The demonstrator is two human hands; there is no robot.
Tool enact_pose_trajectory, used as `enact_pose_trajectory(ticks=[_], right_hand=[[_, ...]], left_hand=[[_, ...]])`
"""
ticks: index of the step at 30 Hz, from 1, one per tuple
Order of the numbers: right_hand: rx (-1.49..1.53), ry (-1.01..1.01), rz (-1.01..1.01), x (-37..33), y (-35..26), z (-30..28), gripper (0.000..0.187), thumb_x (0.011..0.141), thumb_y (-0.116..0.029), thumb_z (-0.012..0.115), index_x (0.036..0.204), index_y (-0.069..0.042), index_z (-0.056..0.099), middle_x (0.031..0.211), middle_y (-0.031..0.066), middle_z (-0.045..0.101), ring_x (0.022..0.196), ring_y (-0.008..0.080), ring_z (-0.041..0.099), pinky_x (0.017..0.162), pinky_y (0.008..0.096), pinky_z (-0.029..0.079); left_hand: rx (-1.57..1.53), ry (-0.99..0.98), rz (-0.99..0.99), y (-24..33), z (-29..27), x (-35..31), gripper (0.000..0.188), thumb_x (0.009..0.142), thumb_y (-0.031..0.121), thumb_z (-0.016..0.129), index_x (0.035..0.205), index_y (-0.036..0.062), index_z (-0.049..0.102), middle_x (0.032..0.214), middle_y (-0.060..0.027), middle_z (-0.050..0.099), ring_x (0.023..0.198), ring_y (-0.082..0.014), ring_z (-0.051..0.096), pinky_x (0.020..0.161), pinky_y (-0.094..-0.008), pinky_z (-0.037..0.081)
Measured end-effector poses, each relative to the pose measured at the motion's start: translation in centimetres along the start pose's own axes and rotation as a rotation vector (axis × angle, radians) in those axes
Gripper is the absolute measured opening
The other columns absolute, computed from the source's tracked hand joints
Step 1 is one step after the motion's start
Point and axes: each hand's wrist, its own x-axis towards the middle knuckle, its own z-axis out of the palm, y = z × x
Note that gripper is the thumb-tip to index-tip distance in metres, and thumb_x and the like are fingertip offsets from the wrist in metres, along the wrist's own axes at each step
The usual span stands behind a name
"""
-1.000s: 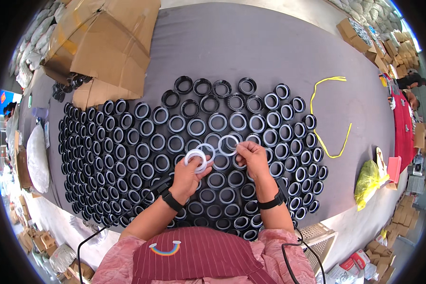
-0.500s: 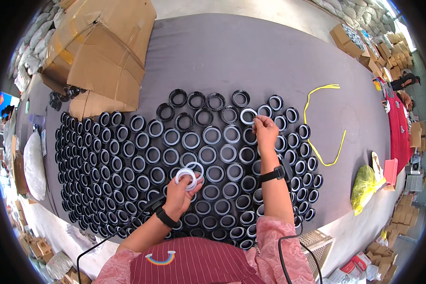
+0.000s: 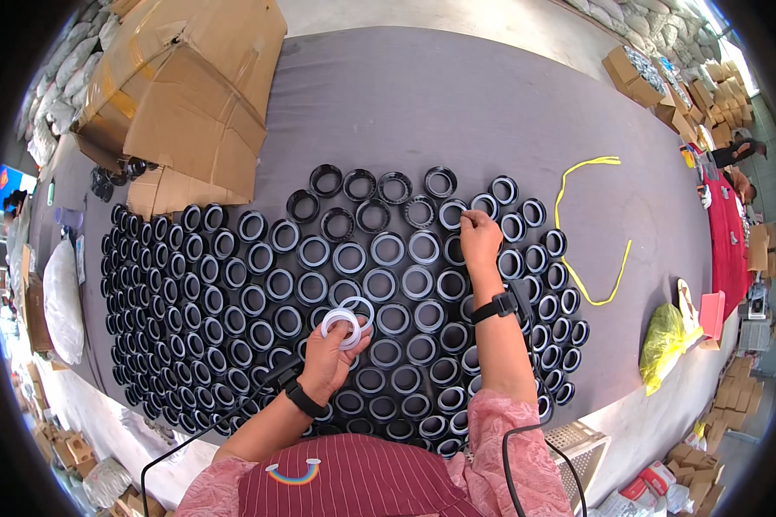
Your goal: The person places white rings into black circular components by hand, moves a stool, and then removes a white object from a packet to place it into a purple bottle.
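Many black round rings [image 3: 388,248] lie in rows on a grey-covered table, most with a pale ring set inside. My left hand [image 3: 329,353] is closed on a few loose white rings [image 3: 341,328], fanned over the rows near me. Farther off, my right hand [image 3: 481,241] has its fingers pinched at the right edge of a white ring [image 3: 443,207], which sits in a black ring. The fingertips partly cover that edge. Along the far side, several black rings [image 3: 326,181] hold no pale ring.
A large cardboard box [image 3: 190,121] stands at the far left, with black parts beside it. On the right lie a yellow strap [image 3: 563,202], a yellow plastic bag [image 3: 664,340] and a pink box [image 3: 711,314]. Black cables [image 3: 513,465] hang by both my arms.
The white ring at my right hand has gone from resting bright on top to sitting lower in its black ring. My right fingers stay at its edge; my left hand is nearly still.
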Motion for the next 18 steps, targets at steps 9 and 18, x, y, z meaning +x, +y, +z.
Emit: enact_pose_trajectory(ticks=[9,18], right_hand=[[0.066,-0.181,-0.013,-2.3,-3.2,-1.9,0.021,0.079,-0.02,0.066,0.092,-0.003,0.069,0.083,0.0094,0.064,0.074,0.0197,0.061,0.067,0.0316,0.048],[0.585,-0.931,0.327,-9.4,-9.0,-3.2,0.014,0.082,-0.011,0.066,0.09,0.0,0.065,0.069,0.0018,0.062,0.055,0.006,0.055,0.048,0.0189,0.043]], left_hand=[[0.039,-0.054,0.003,0.3,1.8,0.0,0.022,0.092,0.011,0.052,0.11,-0.0006,0.053,0.107,-0.0158,0.062,0.098,-0.0298,0.063,0.078,-0.0355,0.057],[0.1,-0.116,0.013,0.9,4.2,0.9,0.028,0.089,0.009,0.051,0.115,-0.0009,0.048,0.111,-0.0159,0.059,0.096,-0.0283,0.063,0.077,-0.0333,0.057]])
